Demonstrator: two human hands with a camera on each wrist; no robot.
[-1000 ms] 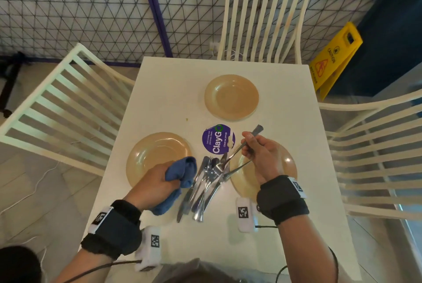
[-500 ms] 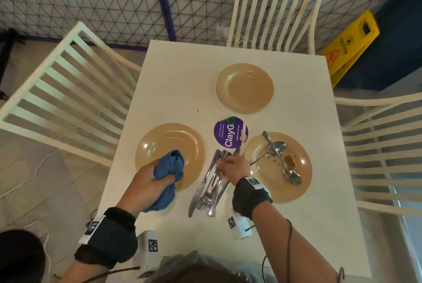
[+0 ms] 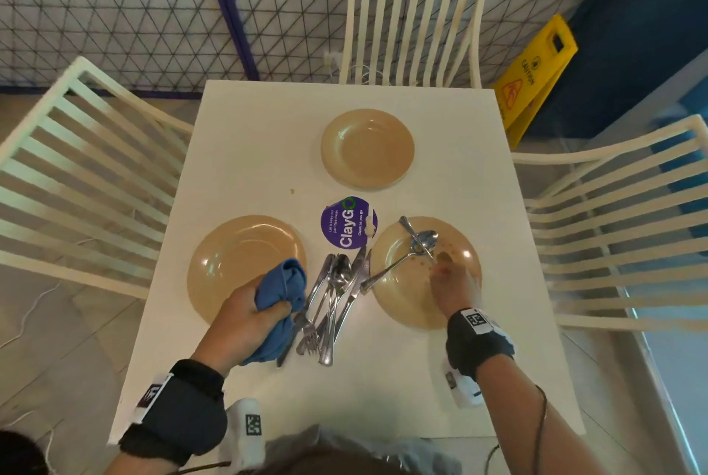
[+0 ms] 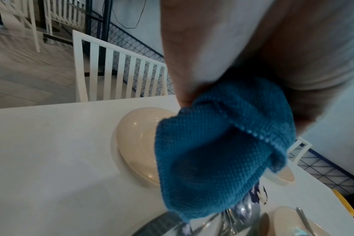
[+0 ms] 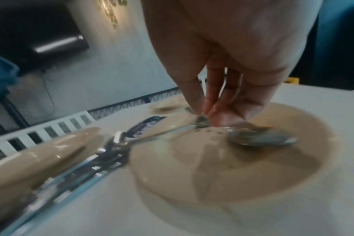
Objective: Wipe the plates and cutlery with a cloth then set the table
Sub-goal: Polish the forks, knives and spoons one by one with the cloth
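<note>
Table [image 3: 268, 137]: white, square; chairs on the left, far and right sides.
Plates: three tan ones. Far plate [image 3: 367, 149] bare; left plate [image 3: 237, 264] bare, near my left hand; right plate [image 3: 402, 302] spotted with crumbs, under my right hand.
Sticker [image 3: 348, 222]: purple, round, between the plates.
Cloth [image 3: 281, 290]: blue, bunched in my left hand [image 3: 245, 313], fingers clenched round it, over the near right rim of the left plate.
Pile [image 3: 329, 302]: knives, forks and spoons heaped between the two near plates, long axes near-to-far, just right of the cloth.
Spoons: two crossed on the right plate. One spoon [image 3: 398, 264] runs from its bowl at the plate's far side down-left to the rim; the other [image 3: 415, 239] slants across it.
Right hand [image 3: 454, 289]: fingertips [image 5: 198, 103] pinched down at the crossing; they touch metal, but which spoon they hold, I cannot tell.
Key relation: the spoons lie far and left of my right hand, far nearer it than the left.
</note>
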